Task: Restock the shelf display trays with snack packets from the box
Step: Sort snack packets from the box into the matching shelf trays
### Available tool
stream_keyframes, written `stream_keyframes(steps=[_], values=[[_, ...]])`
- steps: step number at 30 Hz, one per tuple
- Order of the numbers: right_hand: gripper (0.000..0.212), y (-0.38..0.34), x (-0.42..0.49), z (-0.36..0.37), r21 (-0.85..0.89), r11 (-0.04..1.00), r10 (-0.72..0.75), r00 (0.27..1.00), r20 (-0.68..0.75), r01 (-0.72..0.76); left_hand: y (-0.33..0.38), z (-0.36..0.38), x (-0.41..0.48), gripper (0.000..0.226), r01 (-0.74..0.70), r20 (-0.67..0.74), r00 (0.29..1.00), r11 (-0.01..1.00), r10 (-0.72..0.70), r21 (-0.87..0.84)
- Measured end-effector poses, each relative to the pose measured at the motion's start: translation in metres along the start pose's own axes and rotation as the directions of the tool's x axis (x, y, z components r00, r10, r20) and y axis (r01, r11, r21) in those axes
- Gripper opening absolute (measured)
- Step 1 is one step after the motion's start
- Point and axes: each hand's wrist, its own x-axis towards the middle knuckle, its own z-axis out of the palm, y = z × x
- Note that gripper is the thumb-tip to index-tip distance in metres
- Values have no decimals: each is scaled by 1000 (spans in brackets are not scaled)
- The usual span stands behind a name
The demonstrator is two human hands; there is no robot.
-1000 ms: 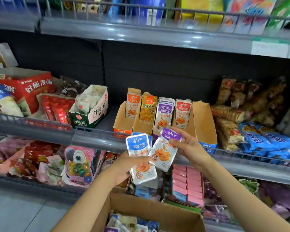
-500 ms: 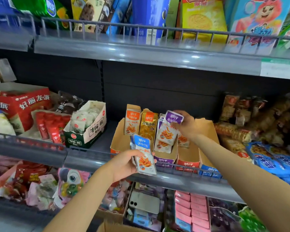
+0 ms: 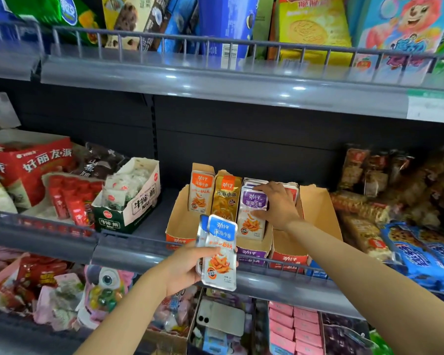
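The left hand [image 3: 182, 267] grips a shiny silver snack packet with a blue top [image 3: 219, 252], with another one behind it, near the front of the grey metal shelf [image 3: 128, 252]. The right hand [image 3: 280, 203] is farther back. Its fingers and thumb pinch a silver packet with a purple top [image 3: 251, 221]. That packet stands in the brown cardboard tray [image 3: 253, 253].

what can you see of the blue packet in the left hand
The blue packet is a flat, glossy silver pouch with a blue top band, white characters and orange strips pictured below. The left hand grips its left edge, holding it roughly upright before the shelf rail. A second packet shows its edge behind it.
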Motion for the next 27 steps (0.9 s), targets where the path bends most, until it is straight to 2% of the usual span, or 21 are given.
stream_keyframes(steps=[3,5,7,8,10,12,13,15,19,22,24,27], values=[[72,-1,-4,-2,-16,1000,3,1000,17,-3,-3,3,-3,18,-14,-10,1000,998,14,66],[67,-5,-10,-4,23,1000,-14,1000,-28,14,-5,7,-6,16,-38,-30,999,990,43,134],[55,-14,-20,-9,175,984,-16,992,-125,38,-5,11,-9,20,-79,-40,995,981,88,176],[50,-22,-28,-13,313,949,9,991,-137,35,-5,13,-10,23,-104,-41,993,977,114,188],[42,-39,-49,-26,614,789,31,1000,-1,-24,-5,18,-15,23,-164,-34,984,963,175,216],[40,-48,-70,-37,768,624,-49,974,223,-144,-5,25,-17,26,-229,-12,970,937,241,265],[40,-48,-78,-39,781,597,-99,950,296,-181,-5,29,-17,27,-256,-7,962,915,272,312],[38,-43,-90,-44,781,597,-136,936,323,-183,-5,38,-18,26,-287,0,949,862,316,419],[21,-30,-103,-61,806,573,-14,981,191,-149,-8,61,-18,24,-268,12,953,819,304,508],[23,-14,-108,-74,830,542,71,991,112,-132,-8,81,-21,23,-300,146,953,755,266,583],[29,0,-112,-84,828,534,70,985,155,-168,-7,94,-21,25,-351,221,936,728,273,589],[30,21,-118,-99,833,450,40,940,339,-320,-4,114,-17,21,-421,312,906,680,285,601]])
